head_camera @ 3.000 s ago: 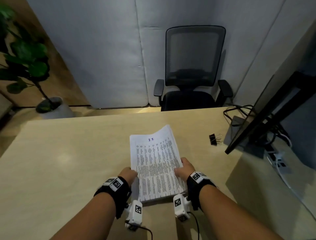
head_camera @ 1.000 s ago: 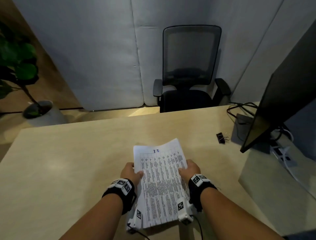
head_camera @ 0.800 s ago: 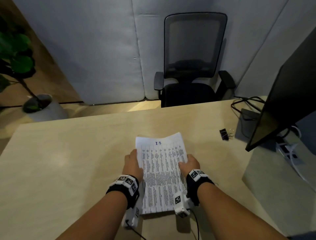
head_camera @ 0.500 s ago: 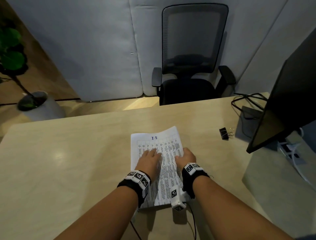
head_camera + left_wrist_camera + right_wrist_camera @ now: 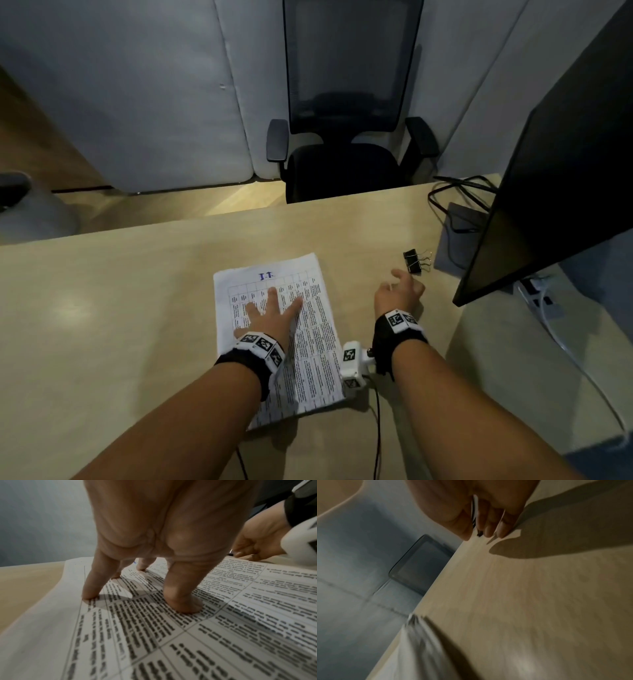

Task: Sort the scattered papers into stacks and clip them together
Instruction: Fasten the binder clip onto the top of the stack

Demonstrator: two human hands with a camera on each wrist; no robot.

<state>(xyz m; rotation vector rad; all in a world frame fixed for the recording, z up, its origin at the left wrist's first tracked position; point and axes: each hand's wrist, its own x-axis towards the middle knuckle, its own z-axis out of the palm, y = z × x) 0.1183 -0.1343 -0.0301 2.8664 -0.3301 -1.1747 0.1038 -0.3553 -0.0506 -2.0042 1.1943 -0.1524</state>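
A: Papers (image 5: pixel 318 342) — where?

B: Low centre of frame, flat on desk (image 5: pixel 137 308). One squared stack, slightly skewed, printed table face up, small blue mark near top edge.

A: Surroundings, biggest first?

B: Pale wood desk across whole lower half. Grey panels (image 5: pixel 137 85) across top. Black monitor (image 5: pixel 565 171) along right edge, slanting through frame, cables (image 5: pixel 455 192) looped behind its base. Black mesh chair (image 5: pixel 346 102) at upper centre, just past far desk edge.

A: Left hand (image 5: pixel 270 317)?

B: On upper half of stack, palm down. Fingers straight and spread, pressing sheets onto desk. Curled round nothing, pinching nothing. From wrist view, fingertips (image 5: pixel 89 592) planted right on print.

A: Right hand (image 5: pixel 397 294)?

B: Right of stack, off paper, over bare desk at right of centre. Fingers loose, a little bent, holding nothing. Tips pointed toward clip (image 5: pixel 412 262). Resting on desk or hovering: cannot tell.

A: And clip itself?

B: Small black binder clip on desk, between right hand and monitor base, wire handles pointing right. Just beyond fingertips, seemingly apart from them in head view. Wrist view too blurred to settle contact. Well apart from stack.
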